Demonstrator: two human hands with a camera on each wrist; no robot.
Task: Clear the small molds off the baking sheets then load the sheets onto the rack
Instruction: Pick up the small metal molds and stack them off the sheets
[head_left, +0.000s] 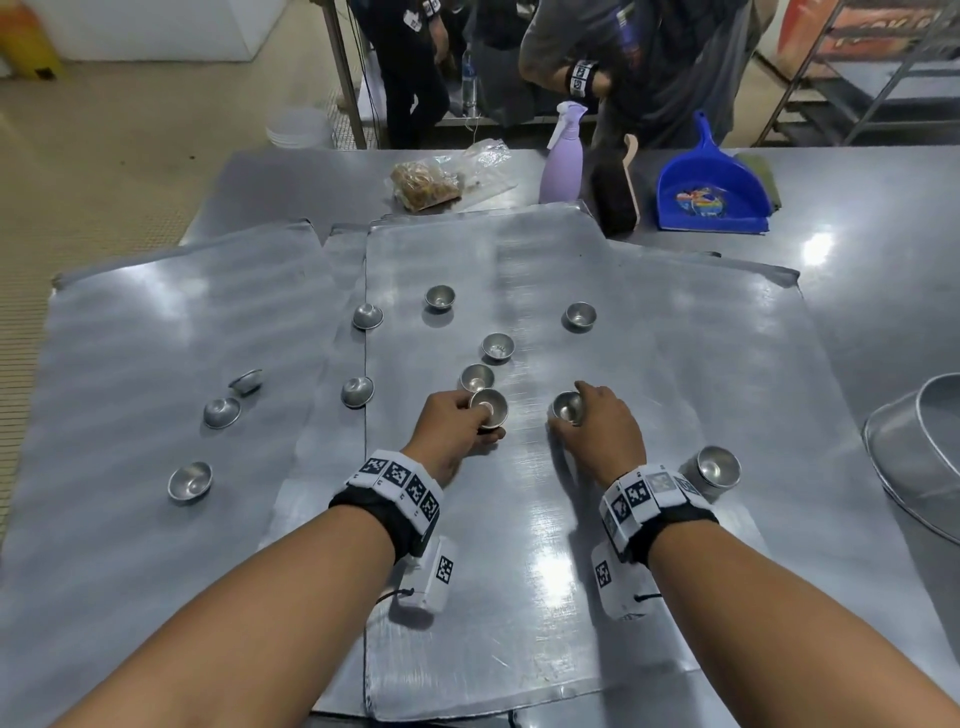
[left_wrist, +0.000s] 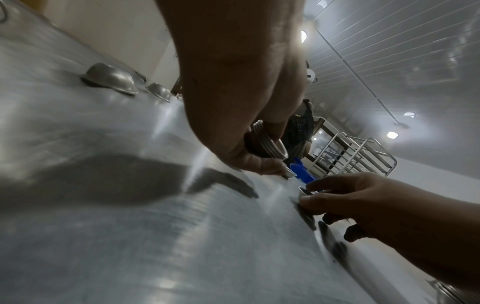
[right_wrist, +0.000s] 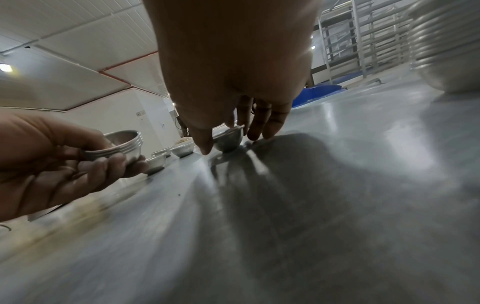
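Left hand grip clenched round a nested stack of molds, held just above the baking sheet. Right hand grip: thumb and fingers pinching a single mold that sits on the sheet. Loose molds just beyond the left grip, nearest one almost touching. Another stack just right of the right wrist. Big pan at the table's right edge; contents not visible.

steel table, bearing overlapped baking sheets, a blue dustpan, brush, lilac spray bottle, bagged food.
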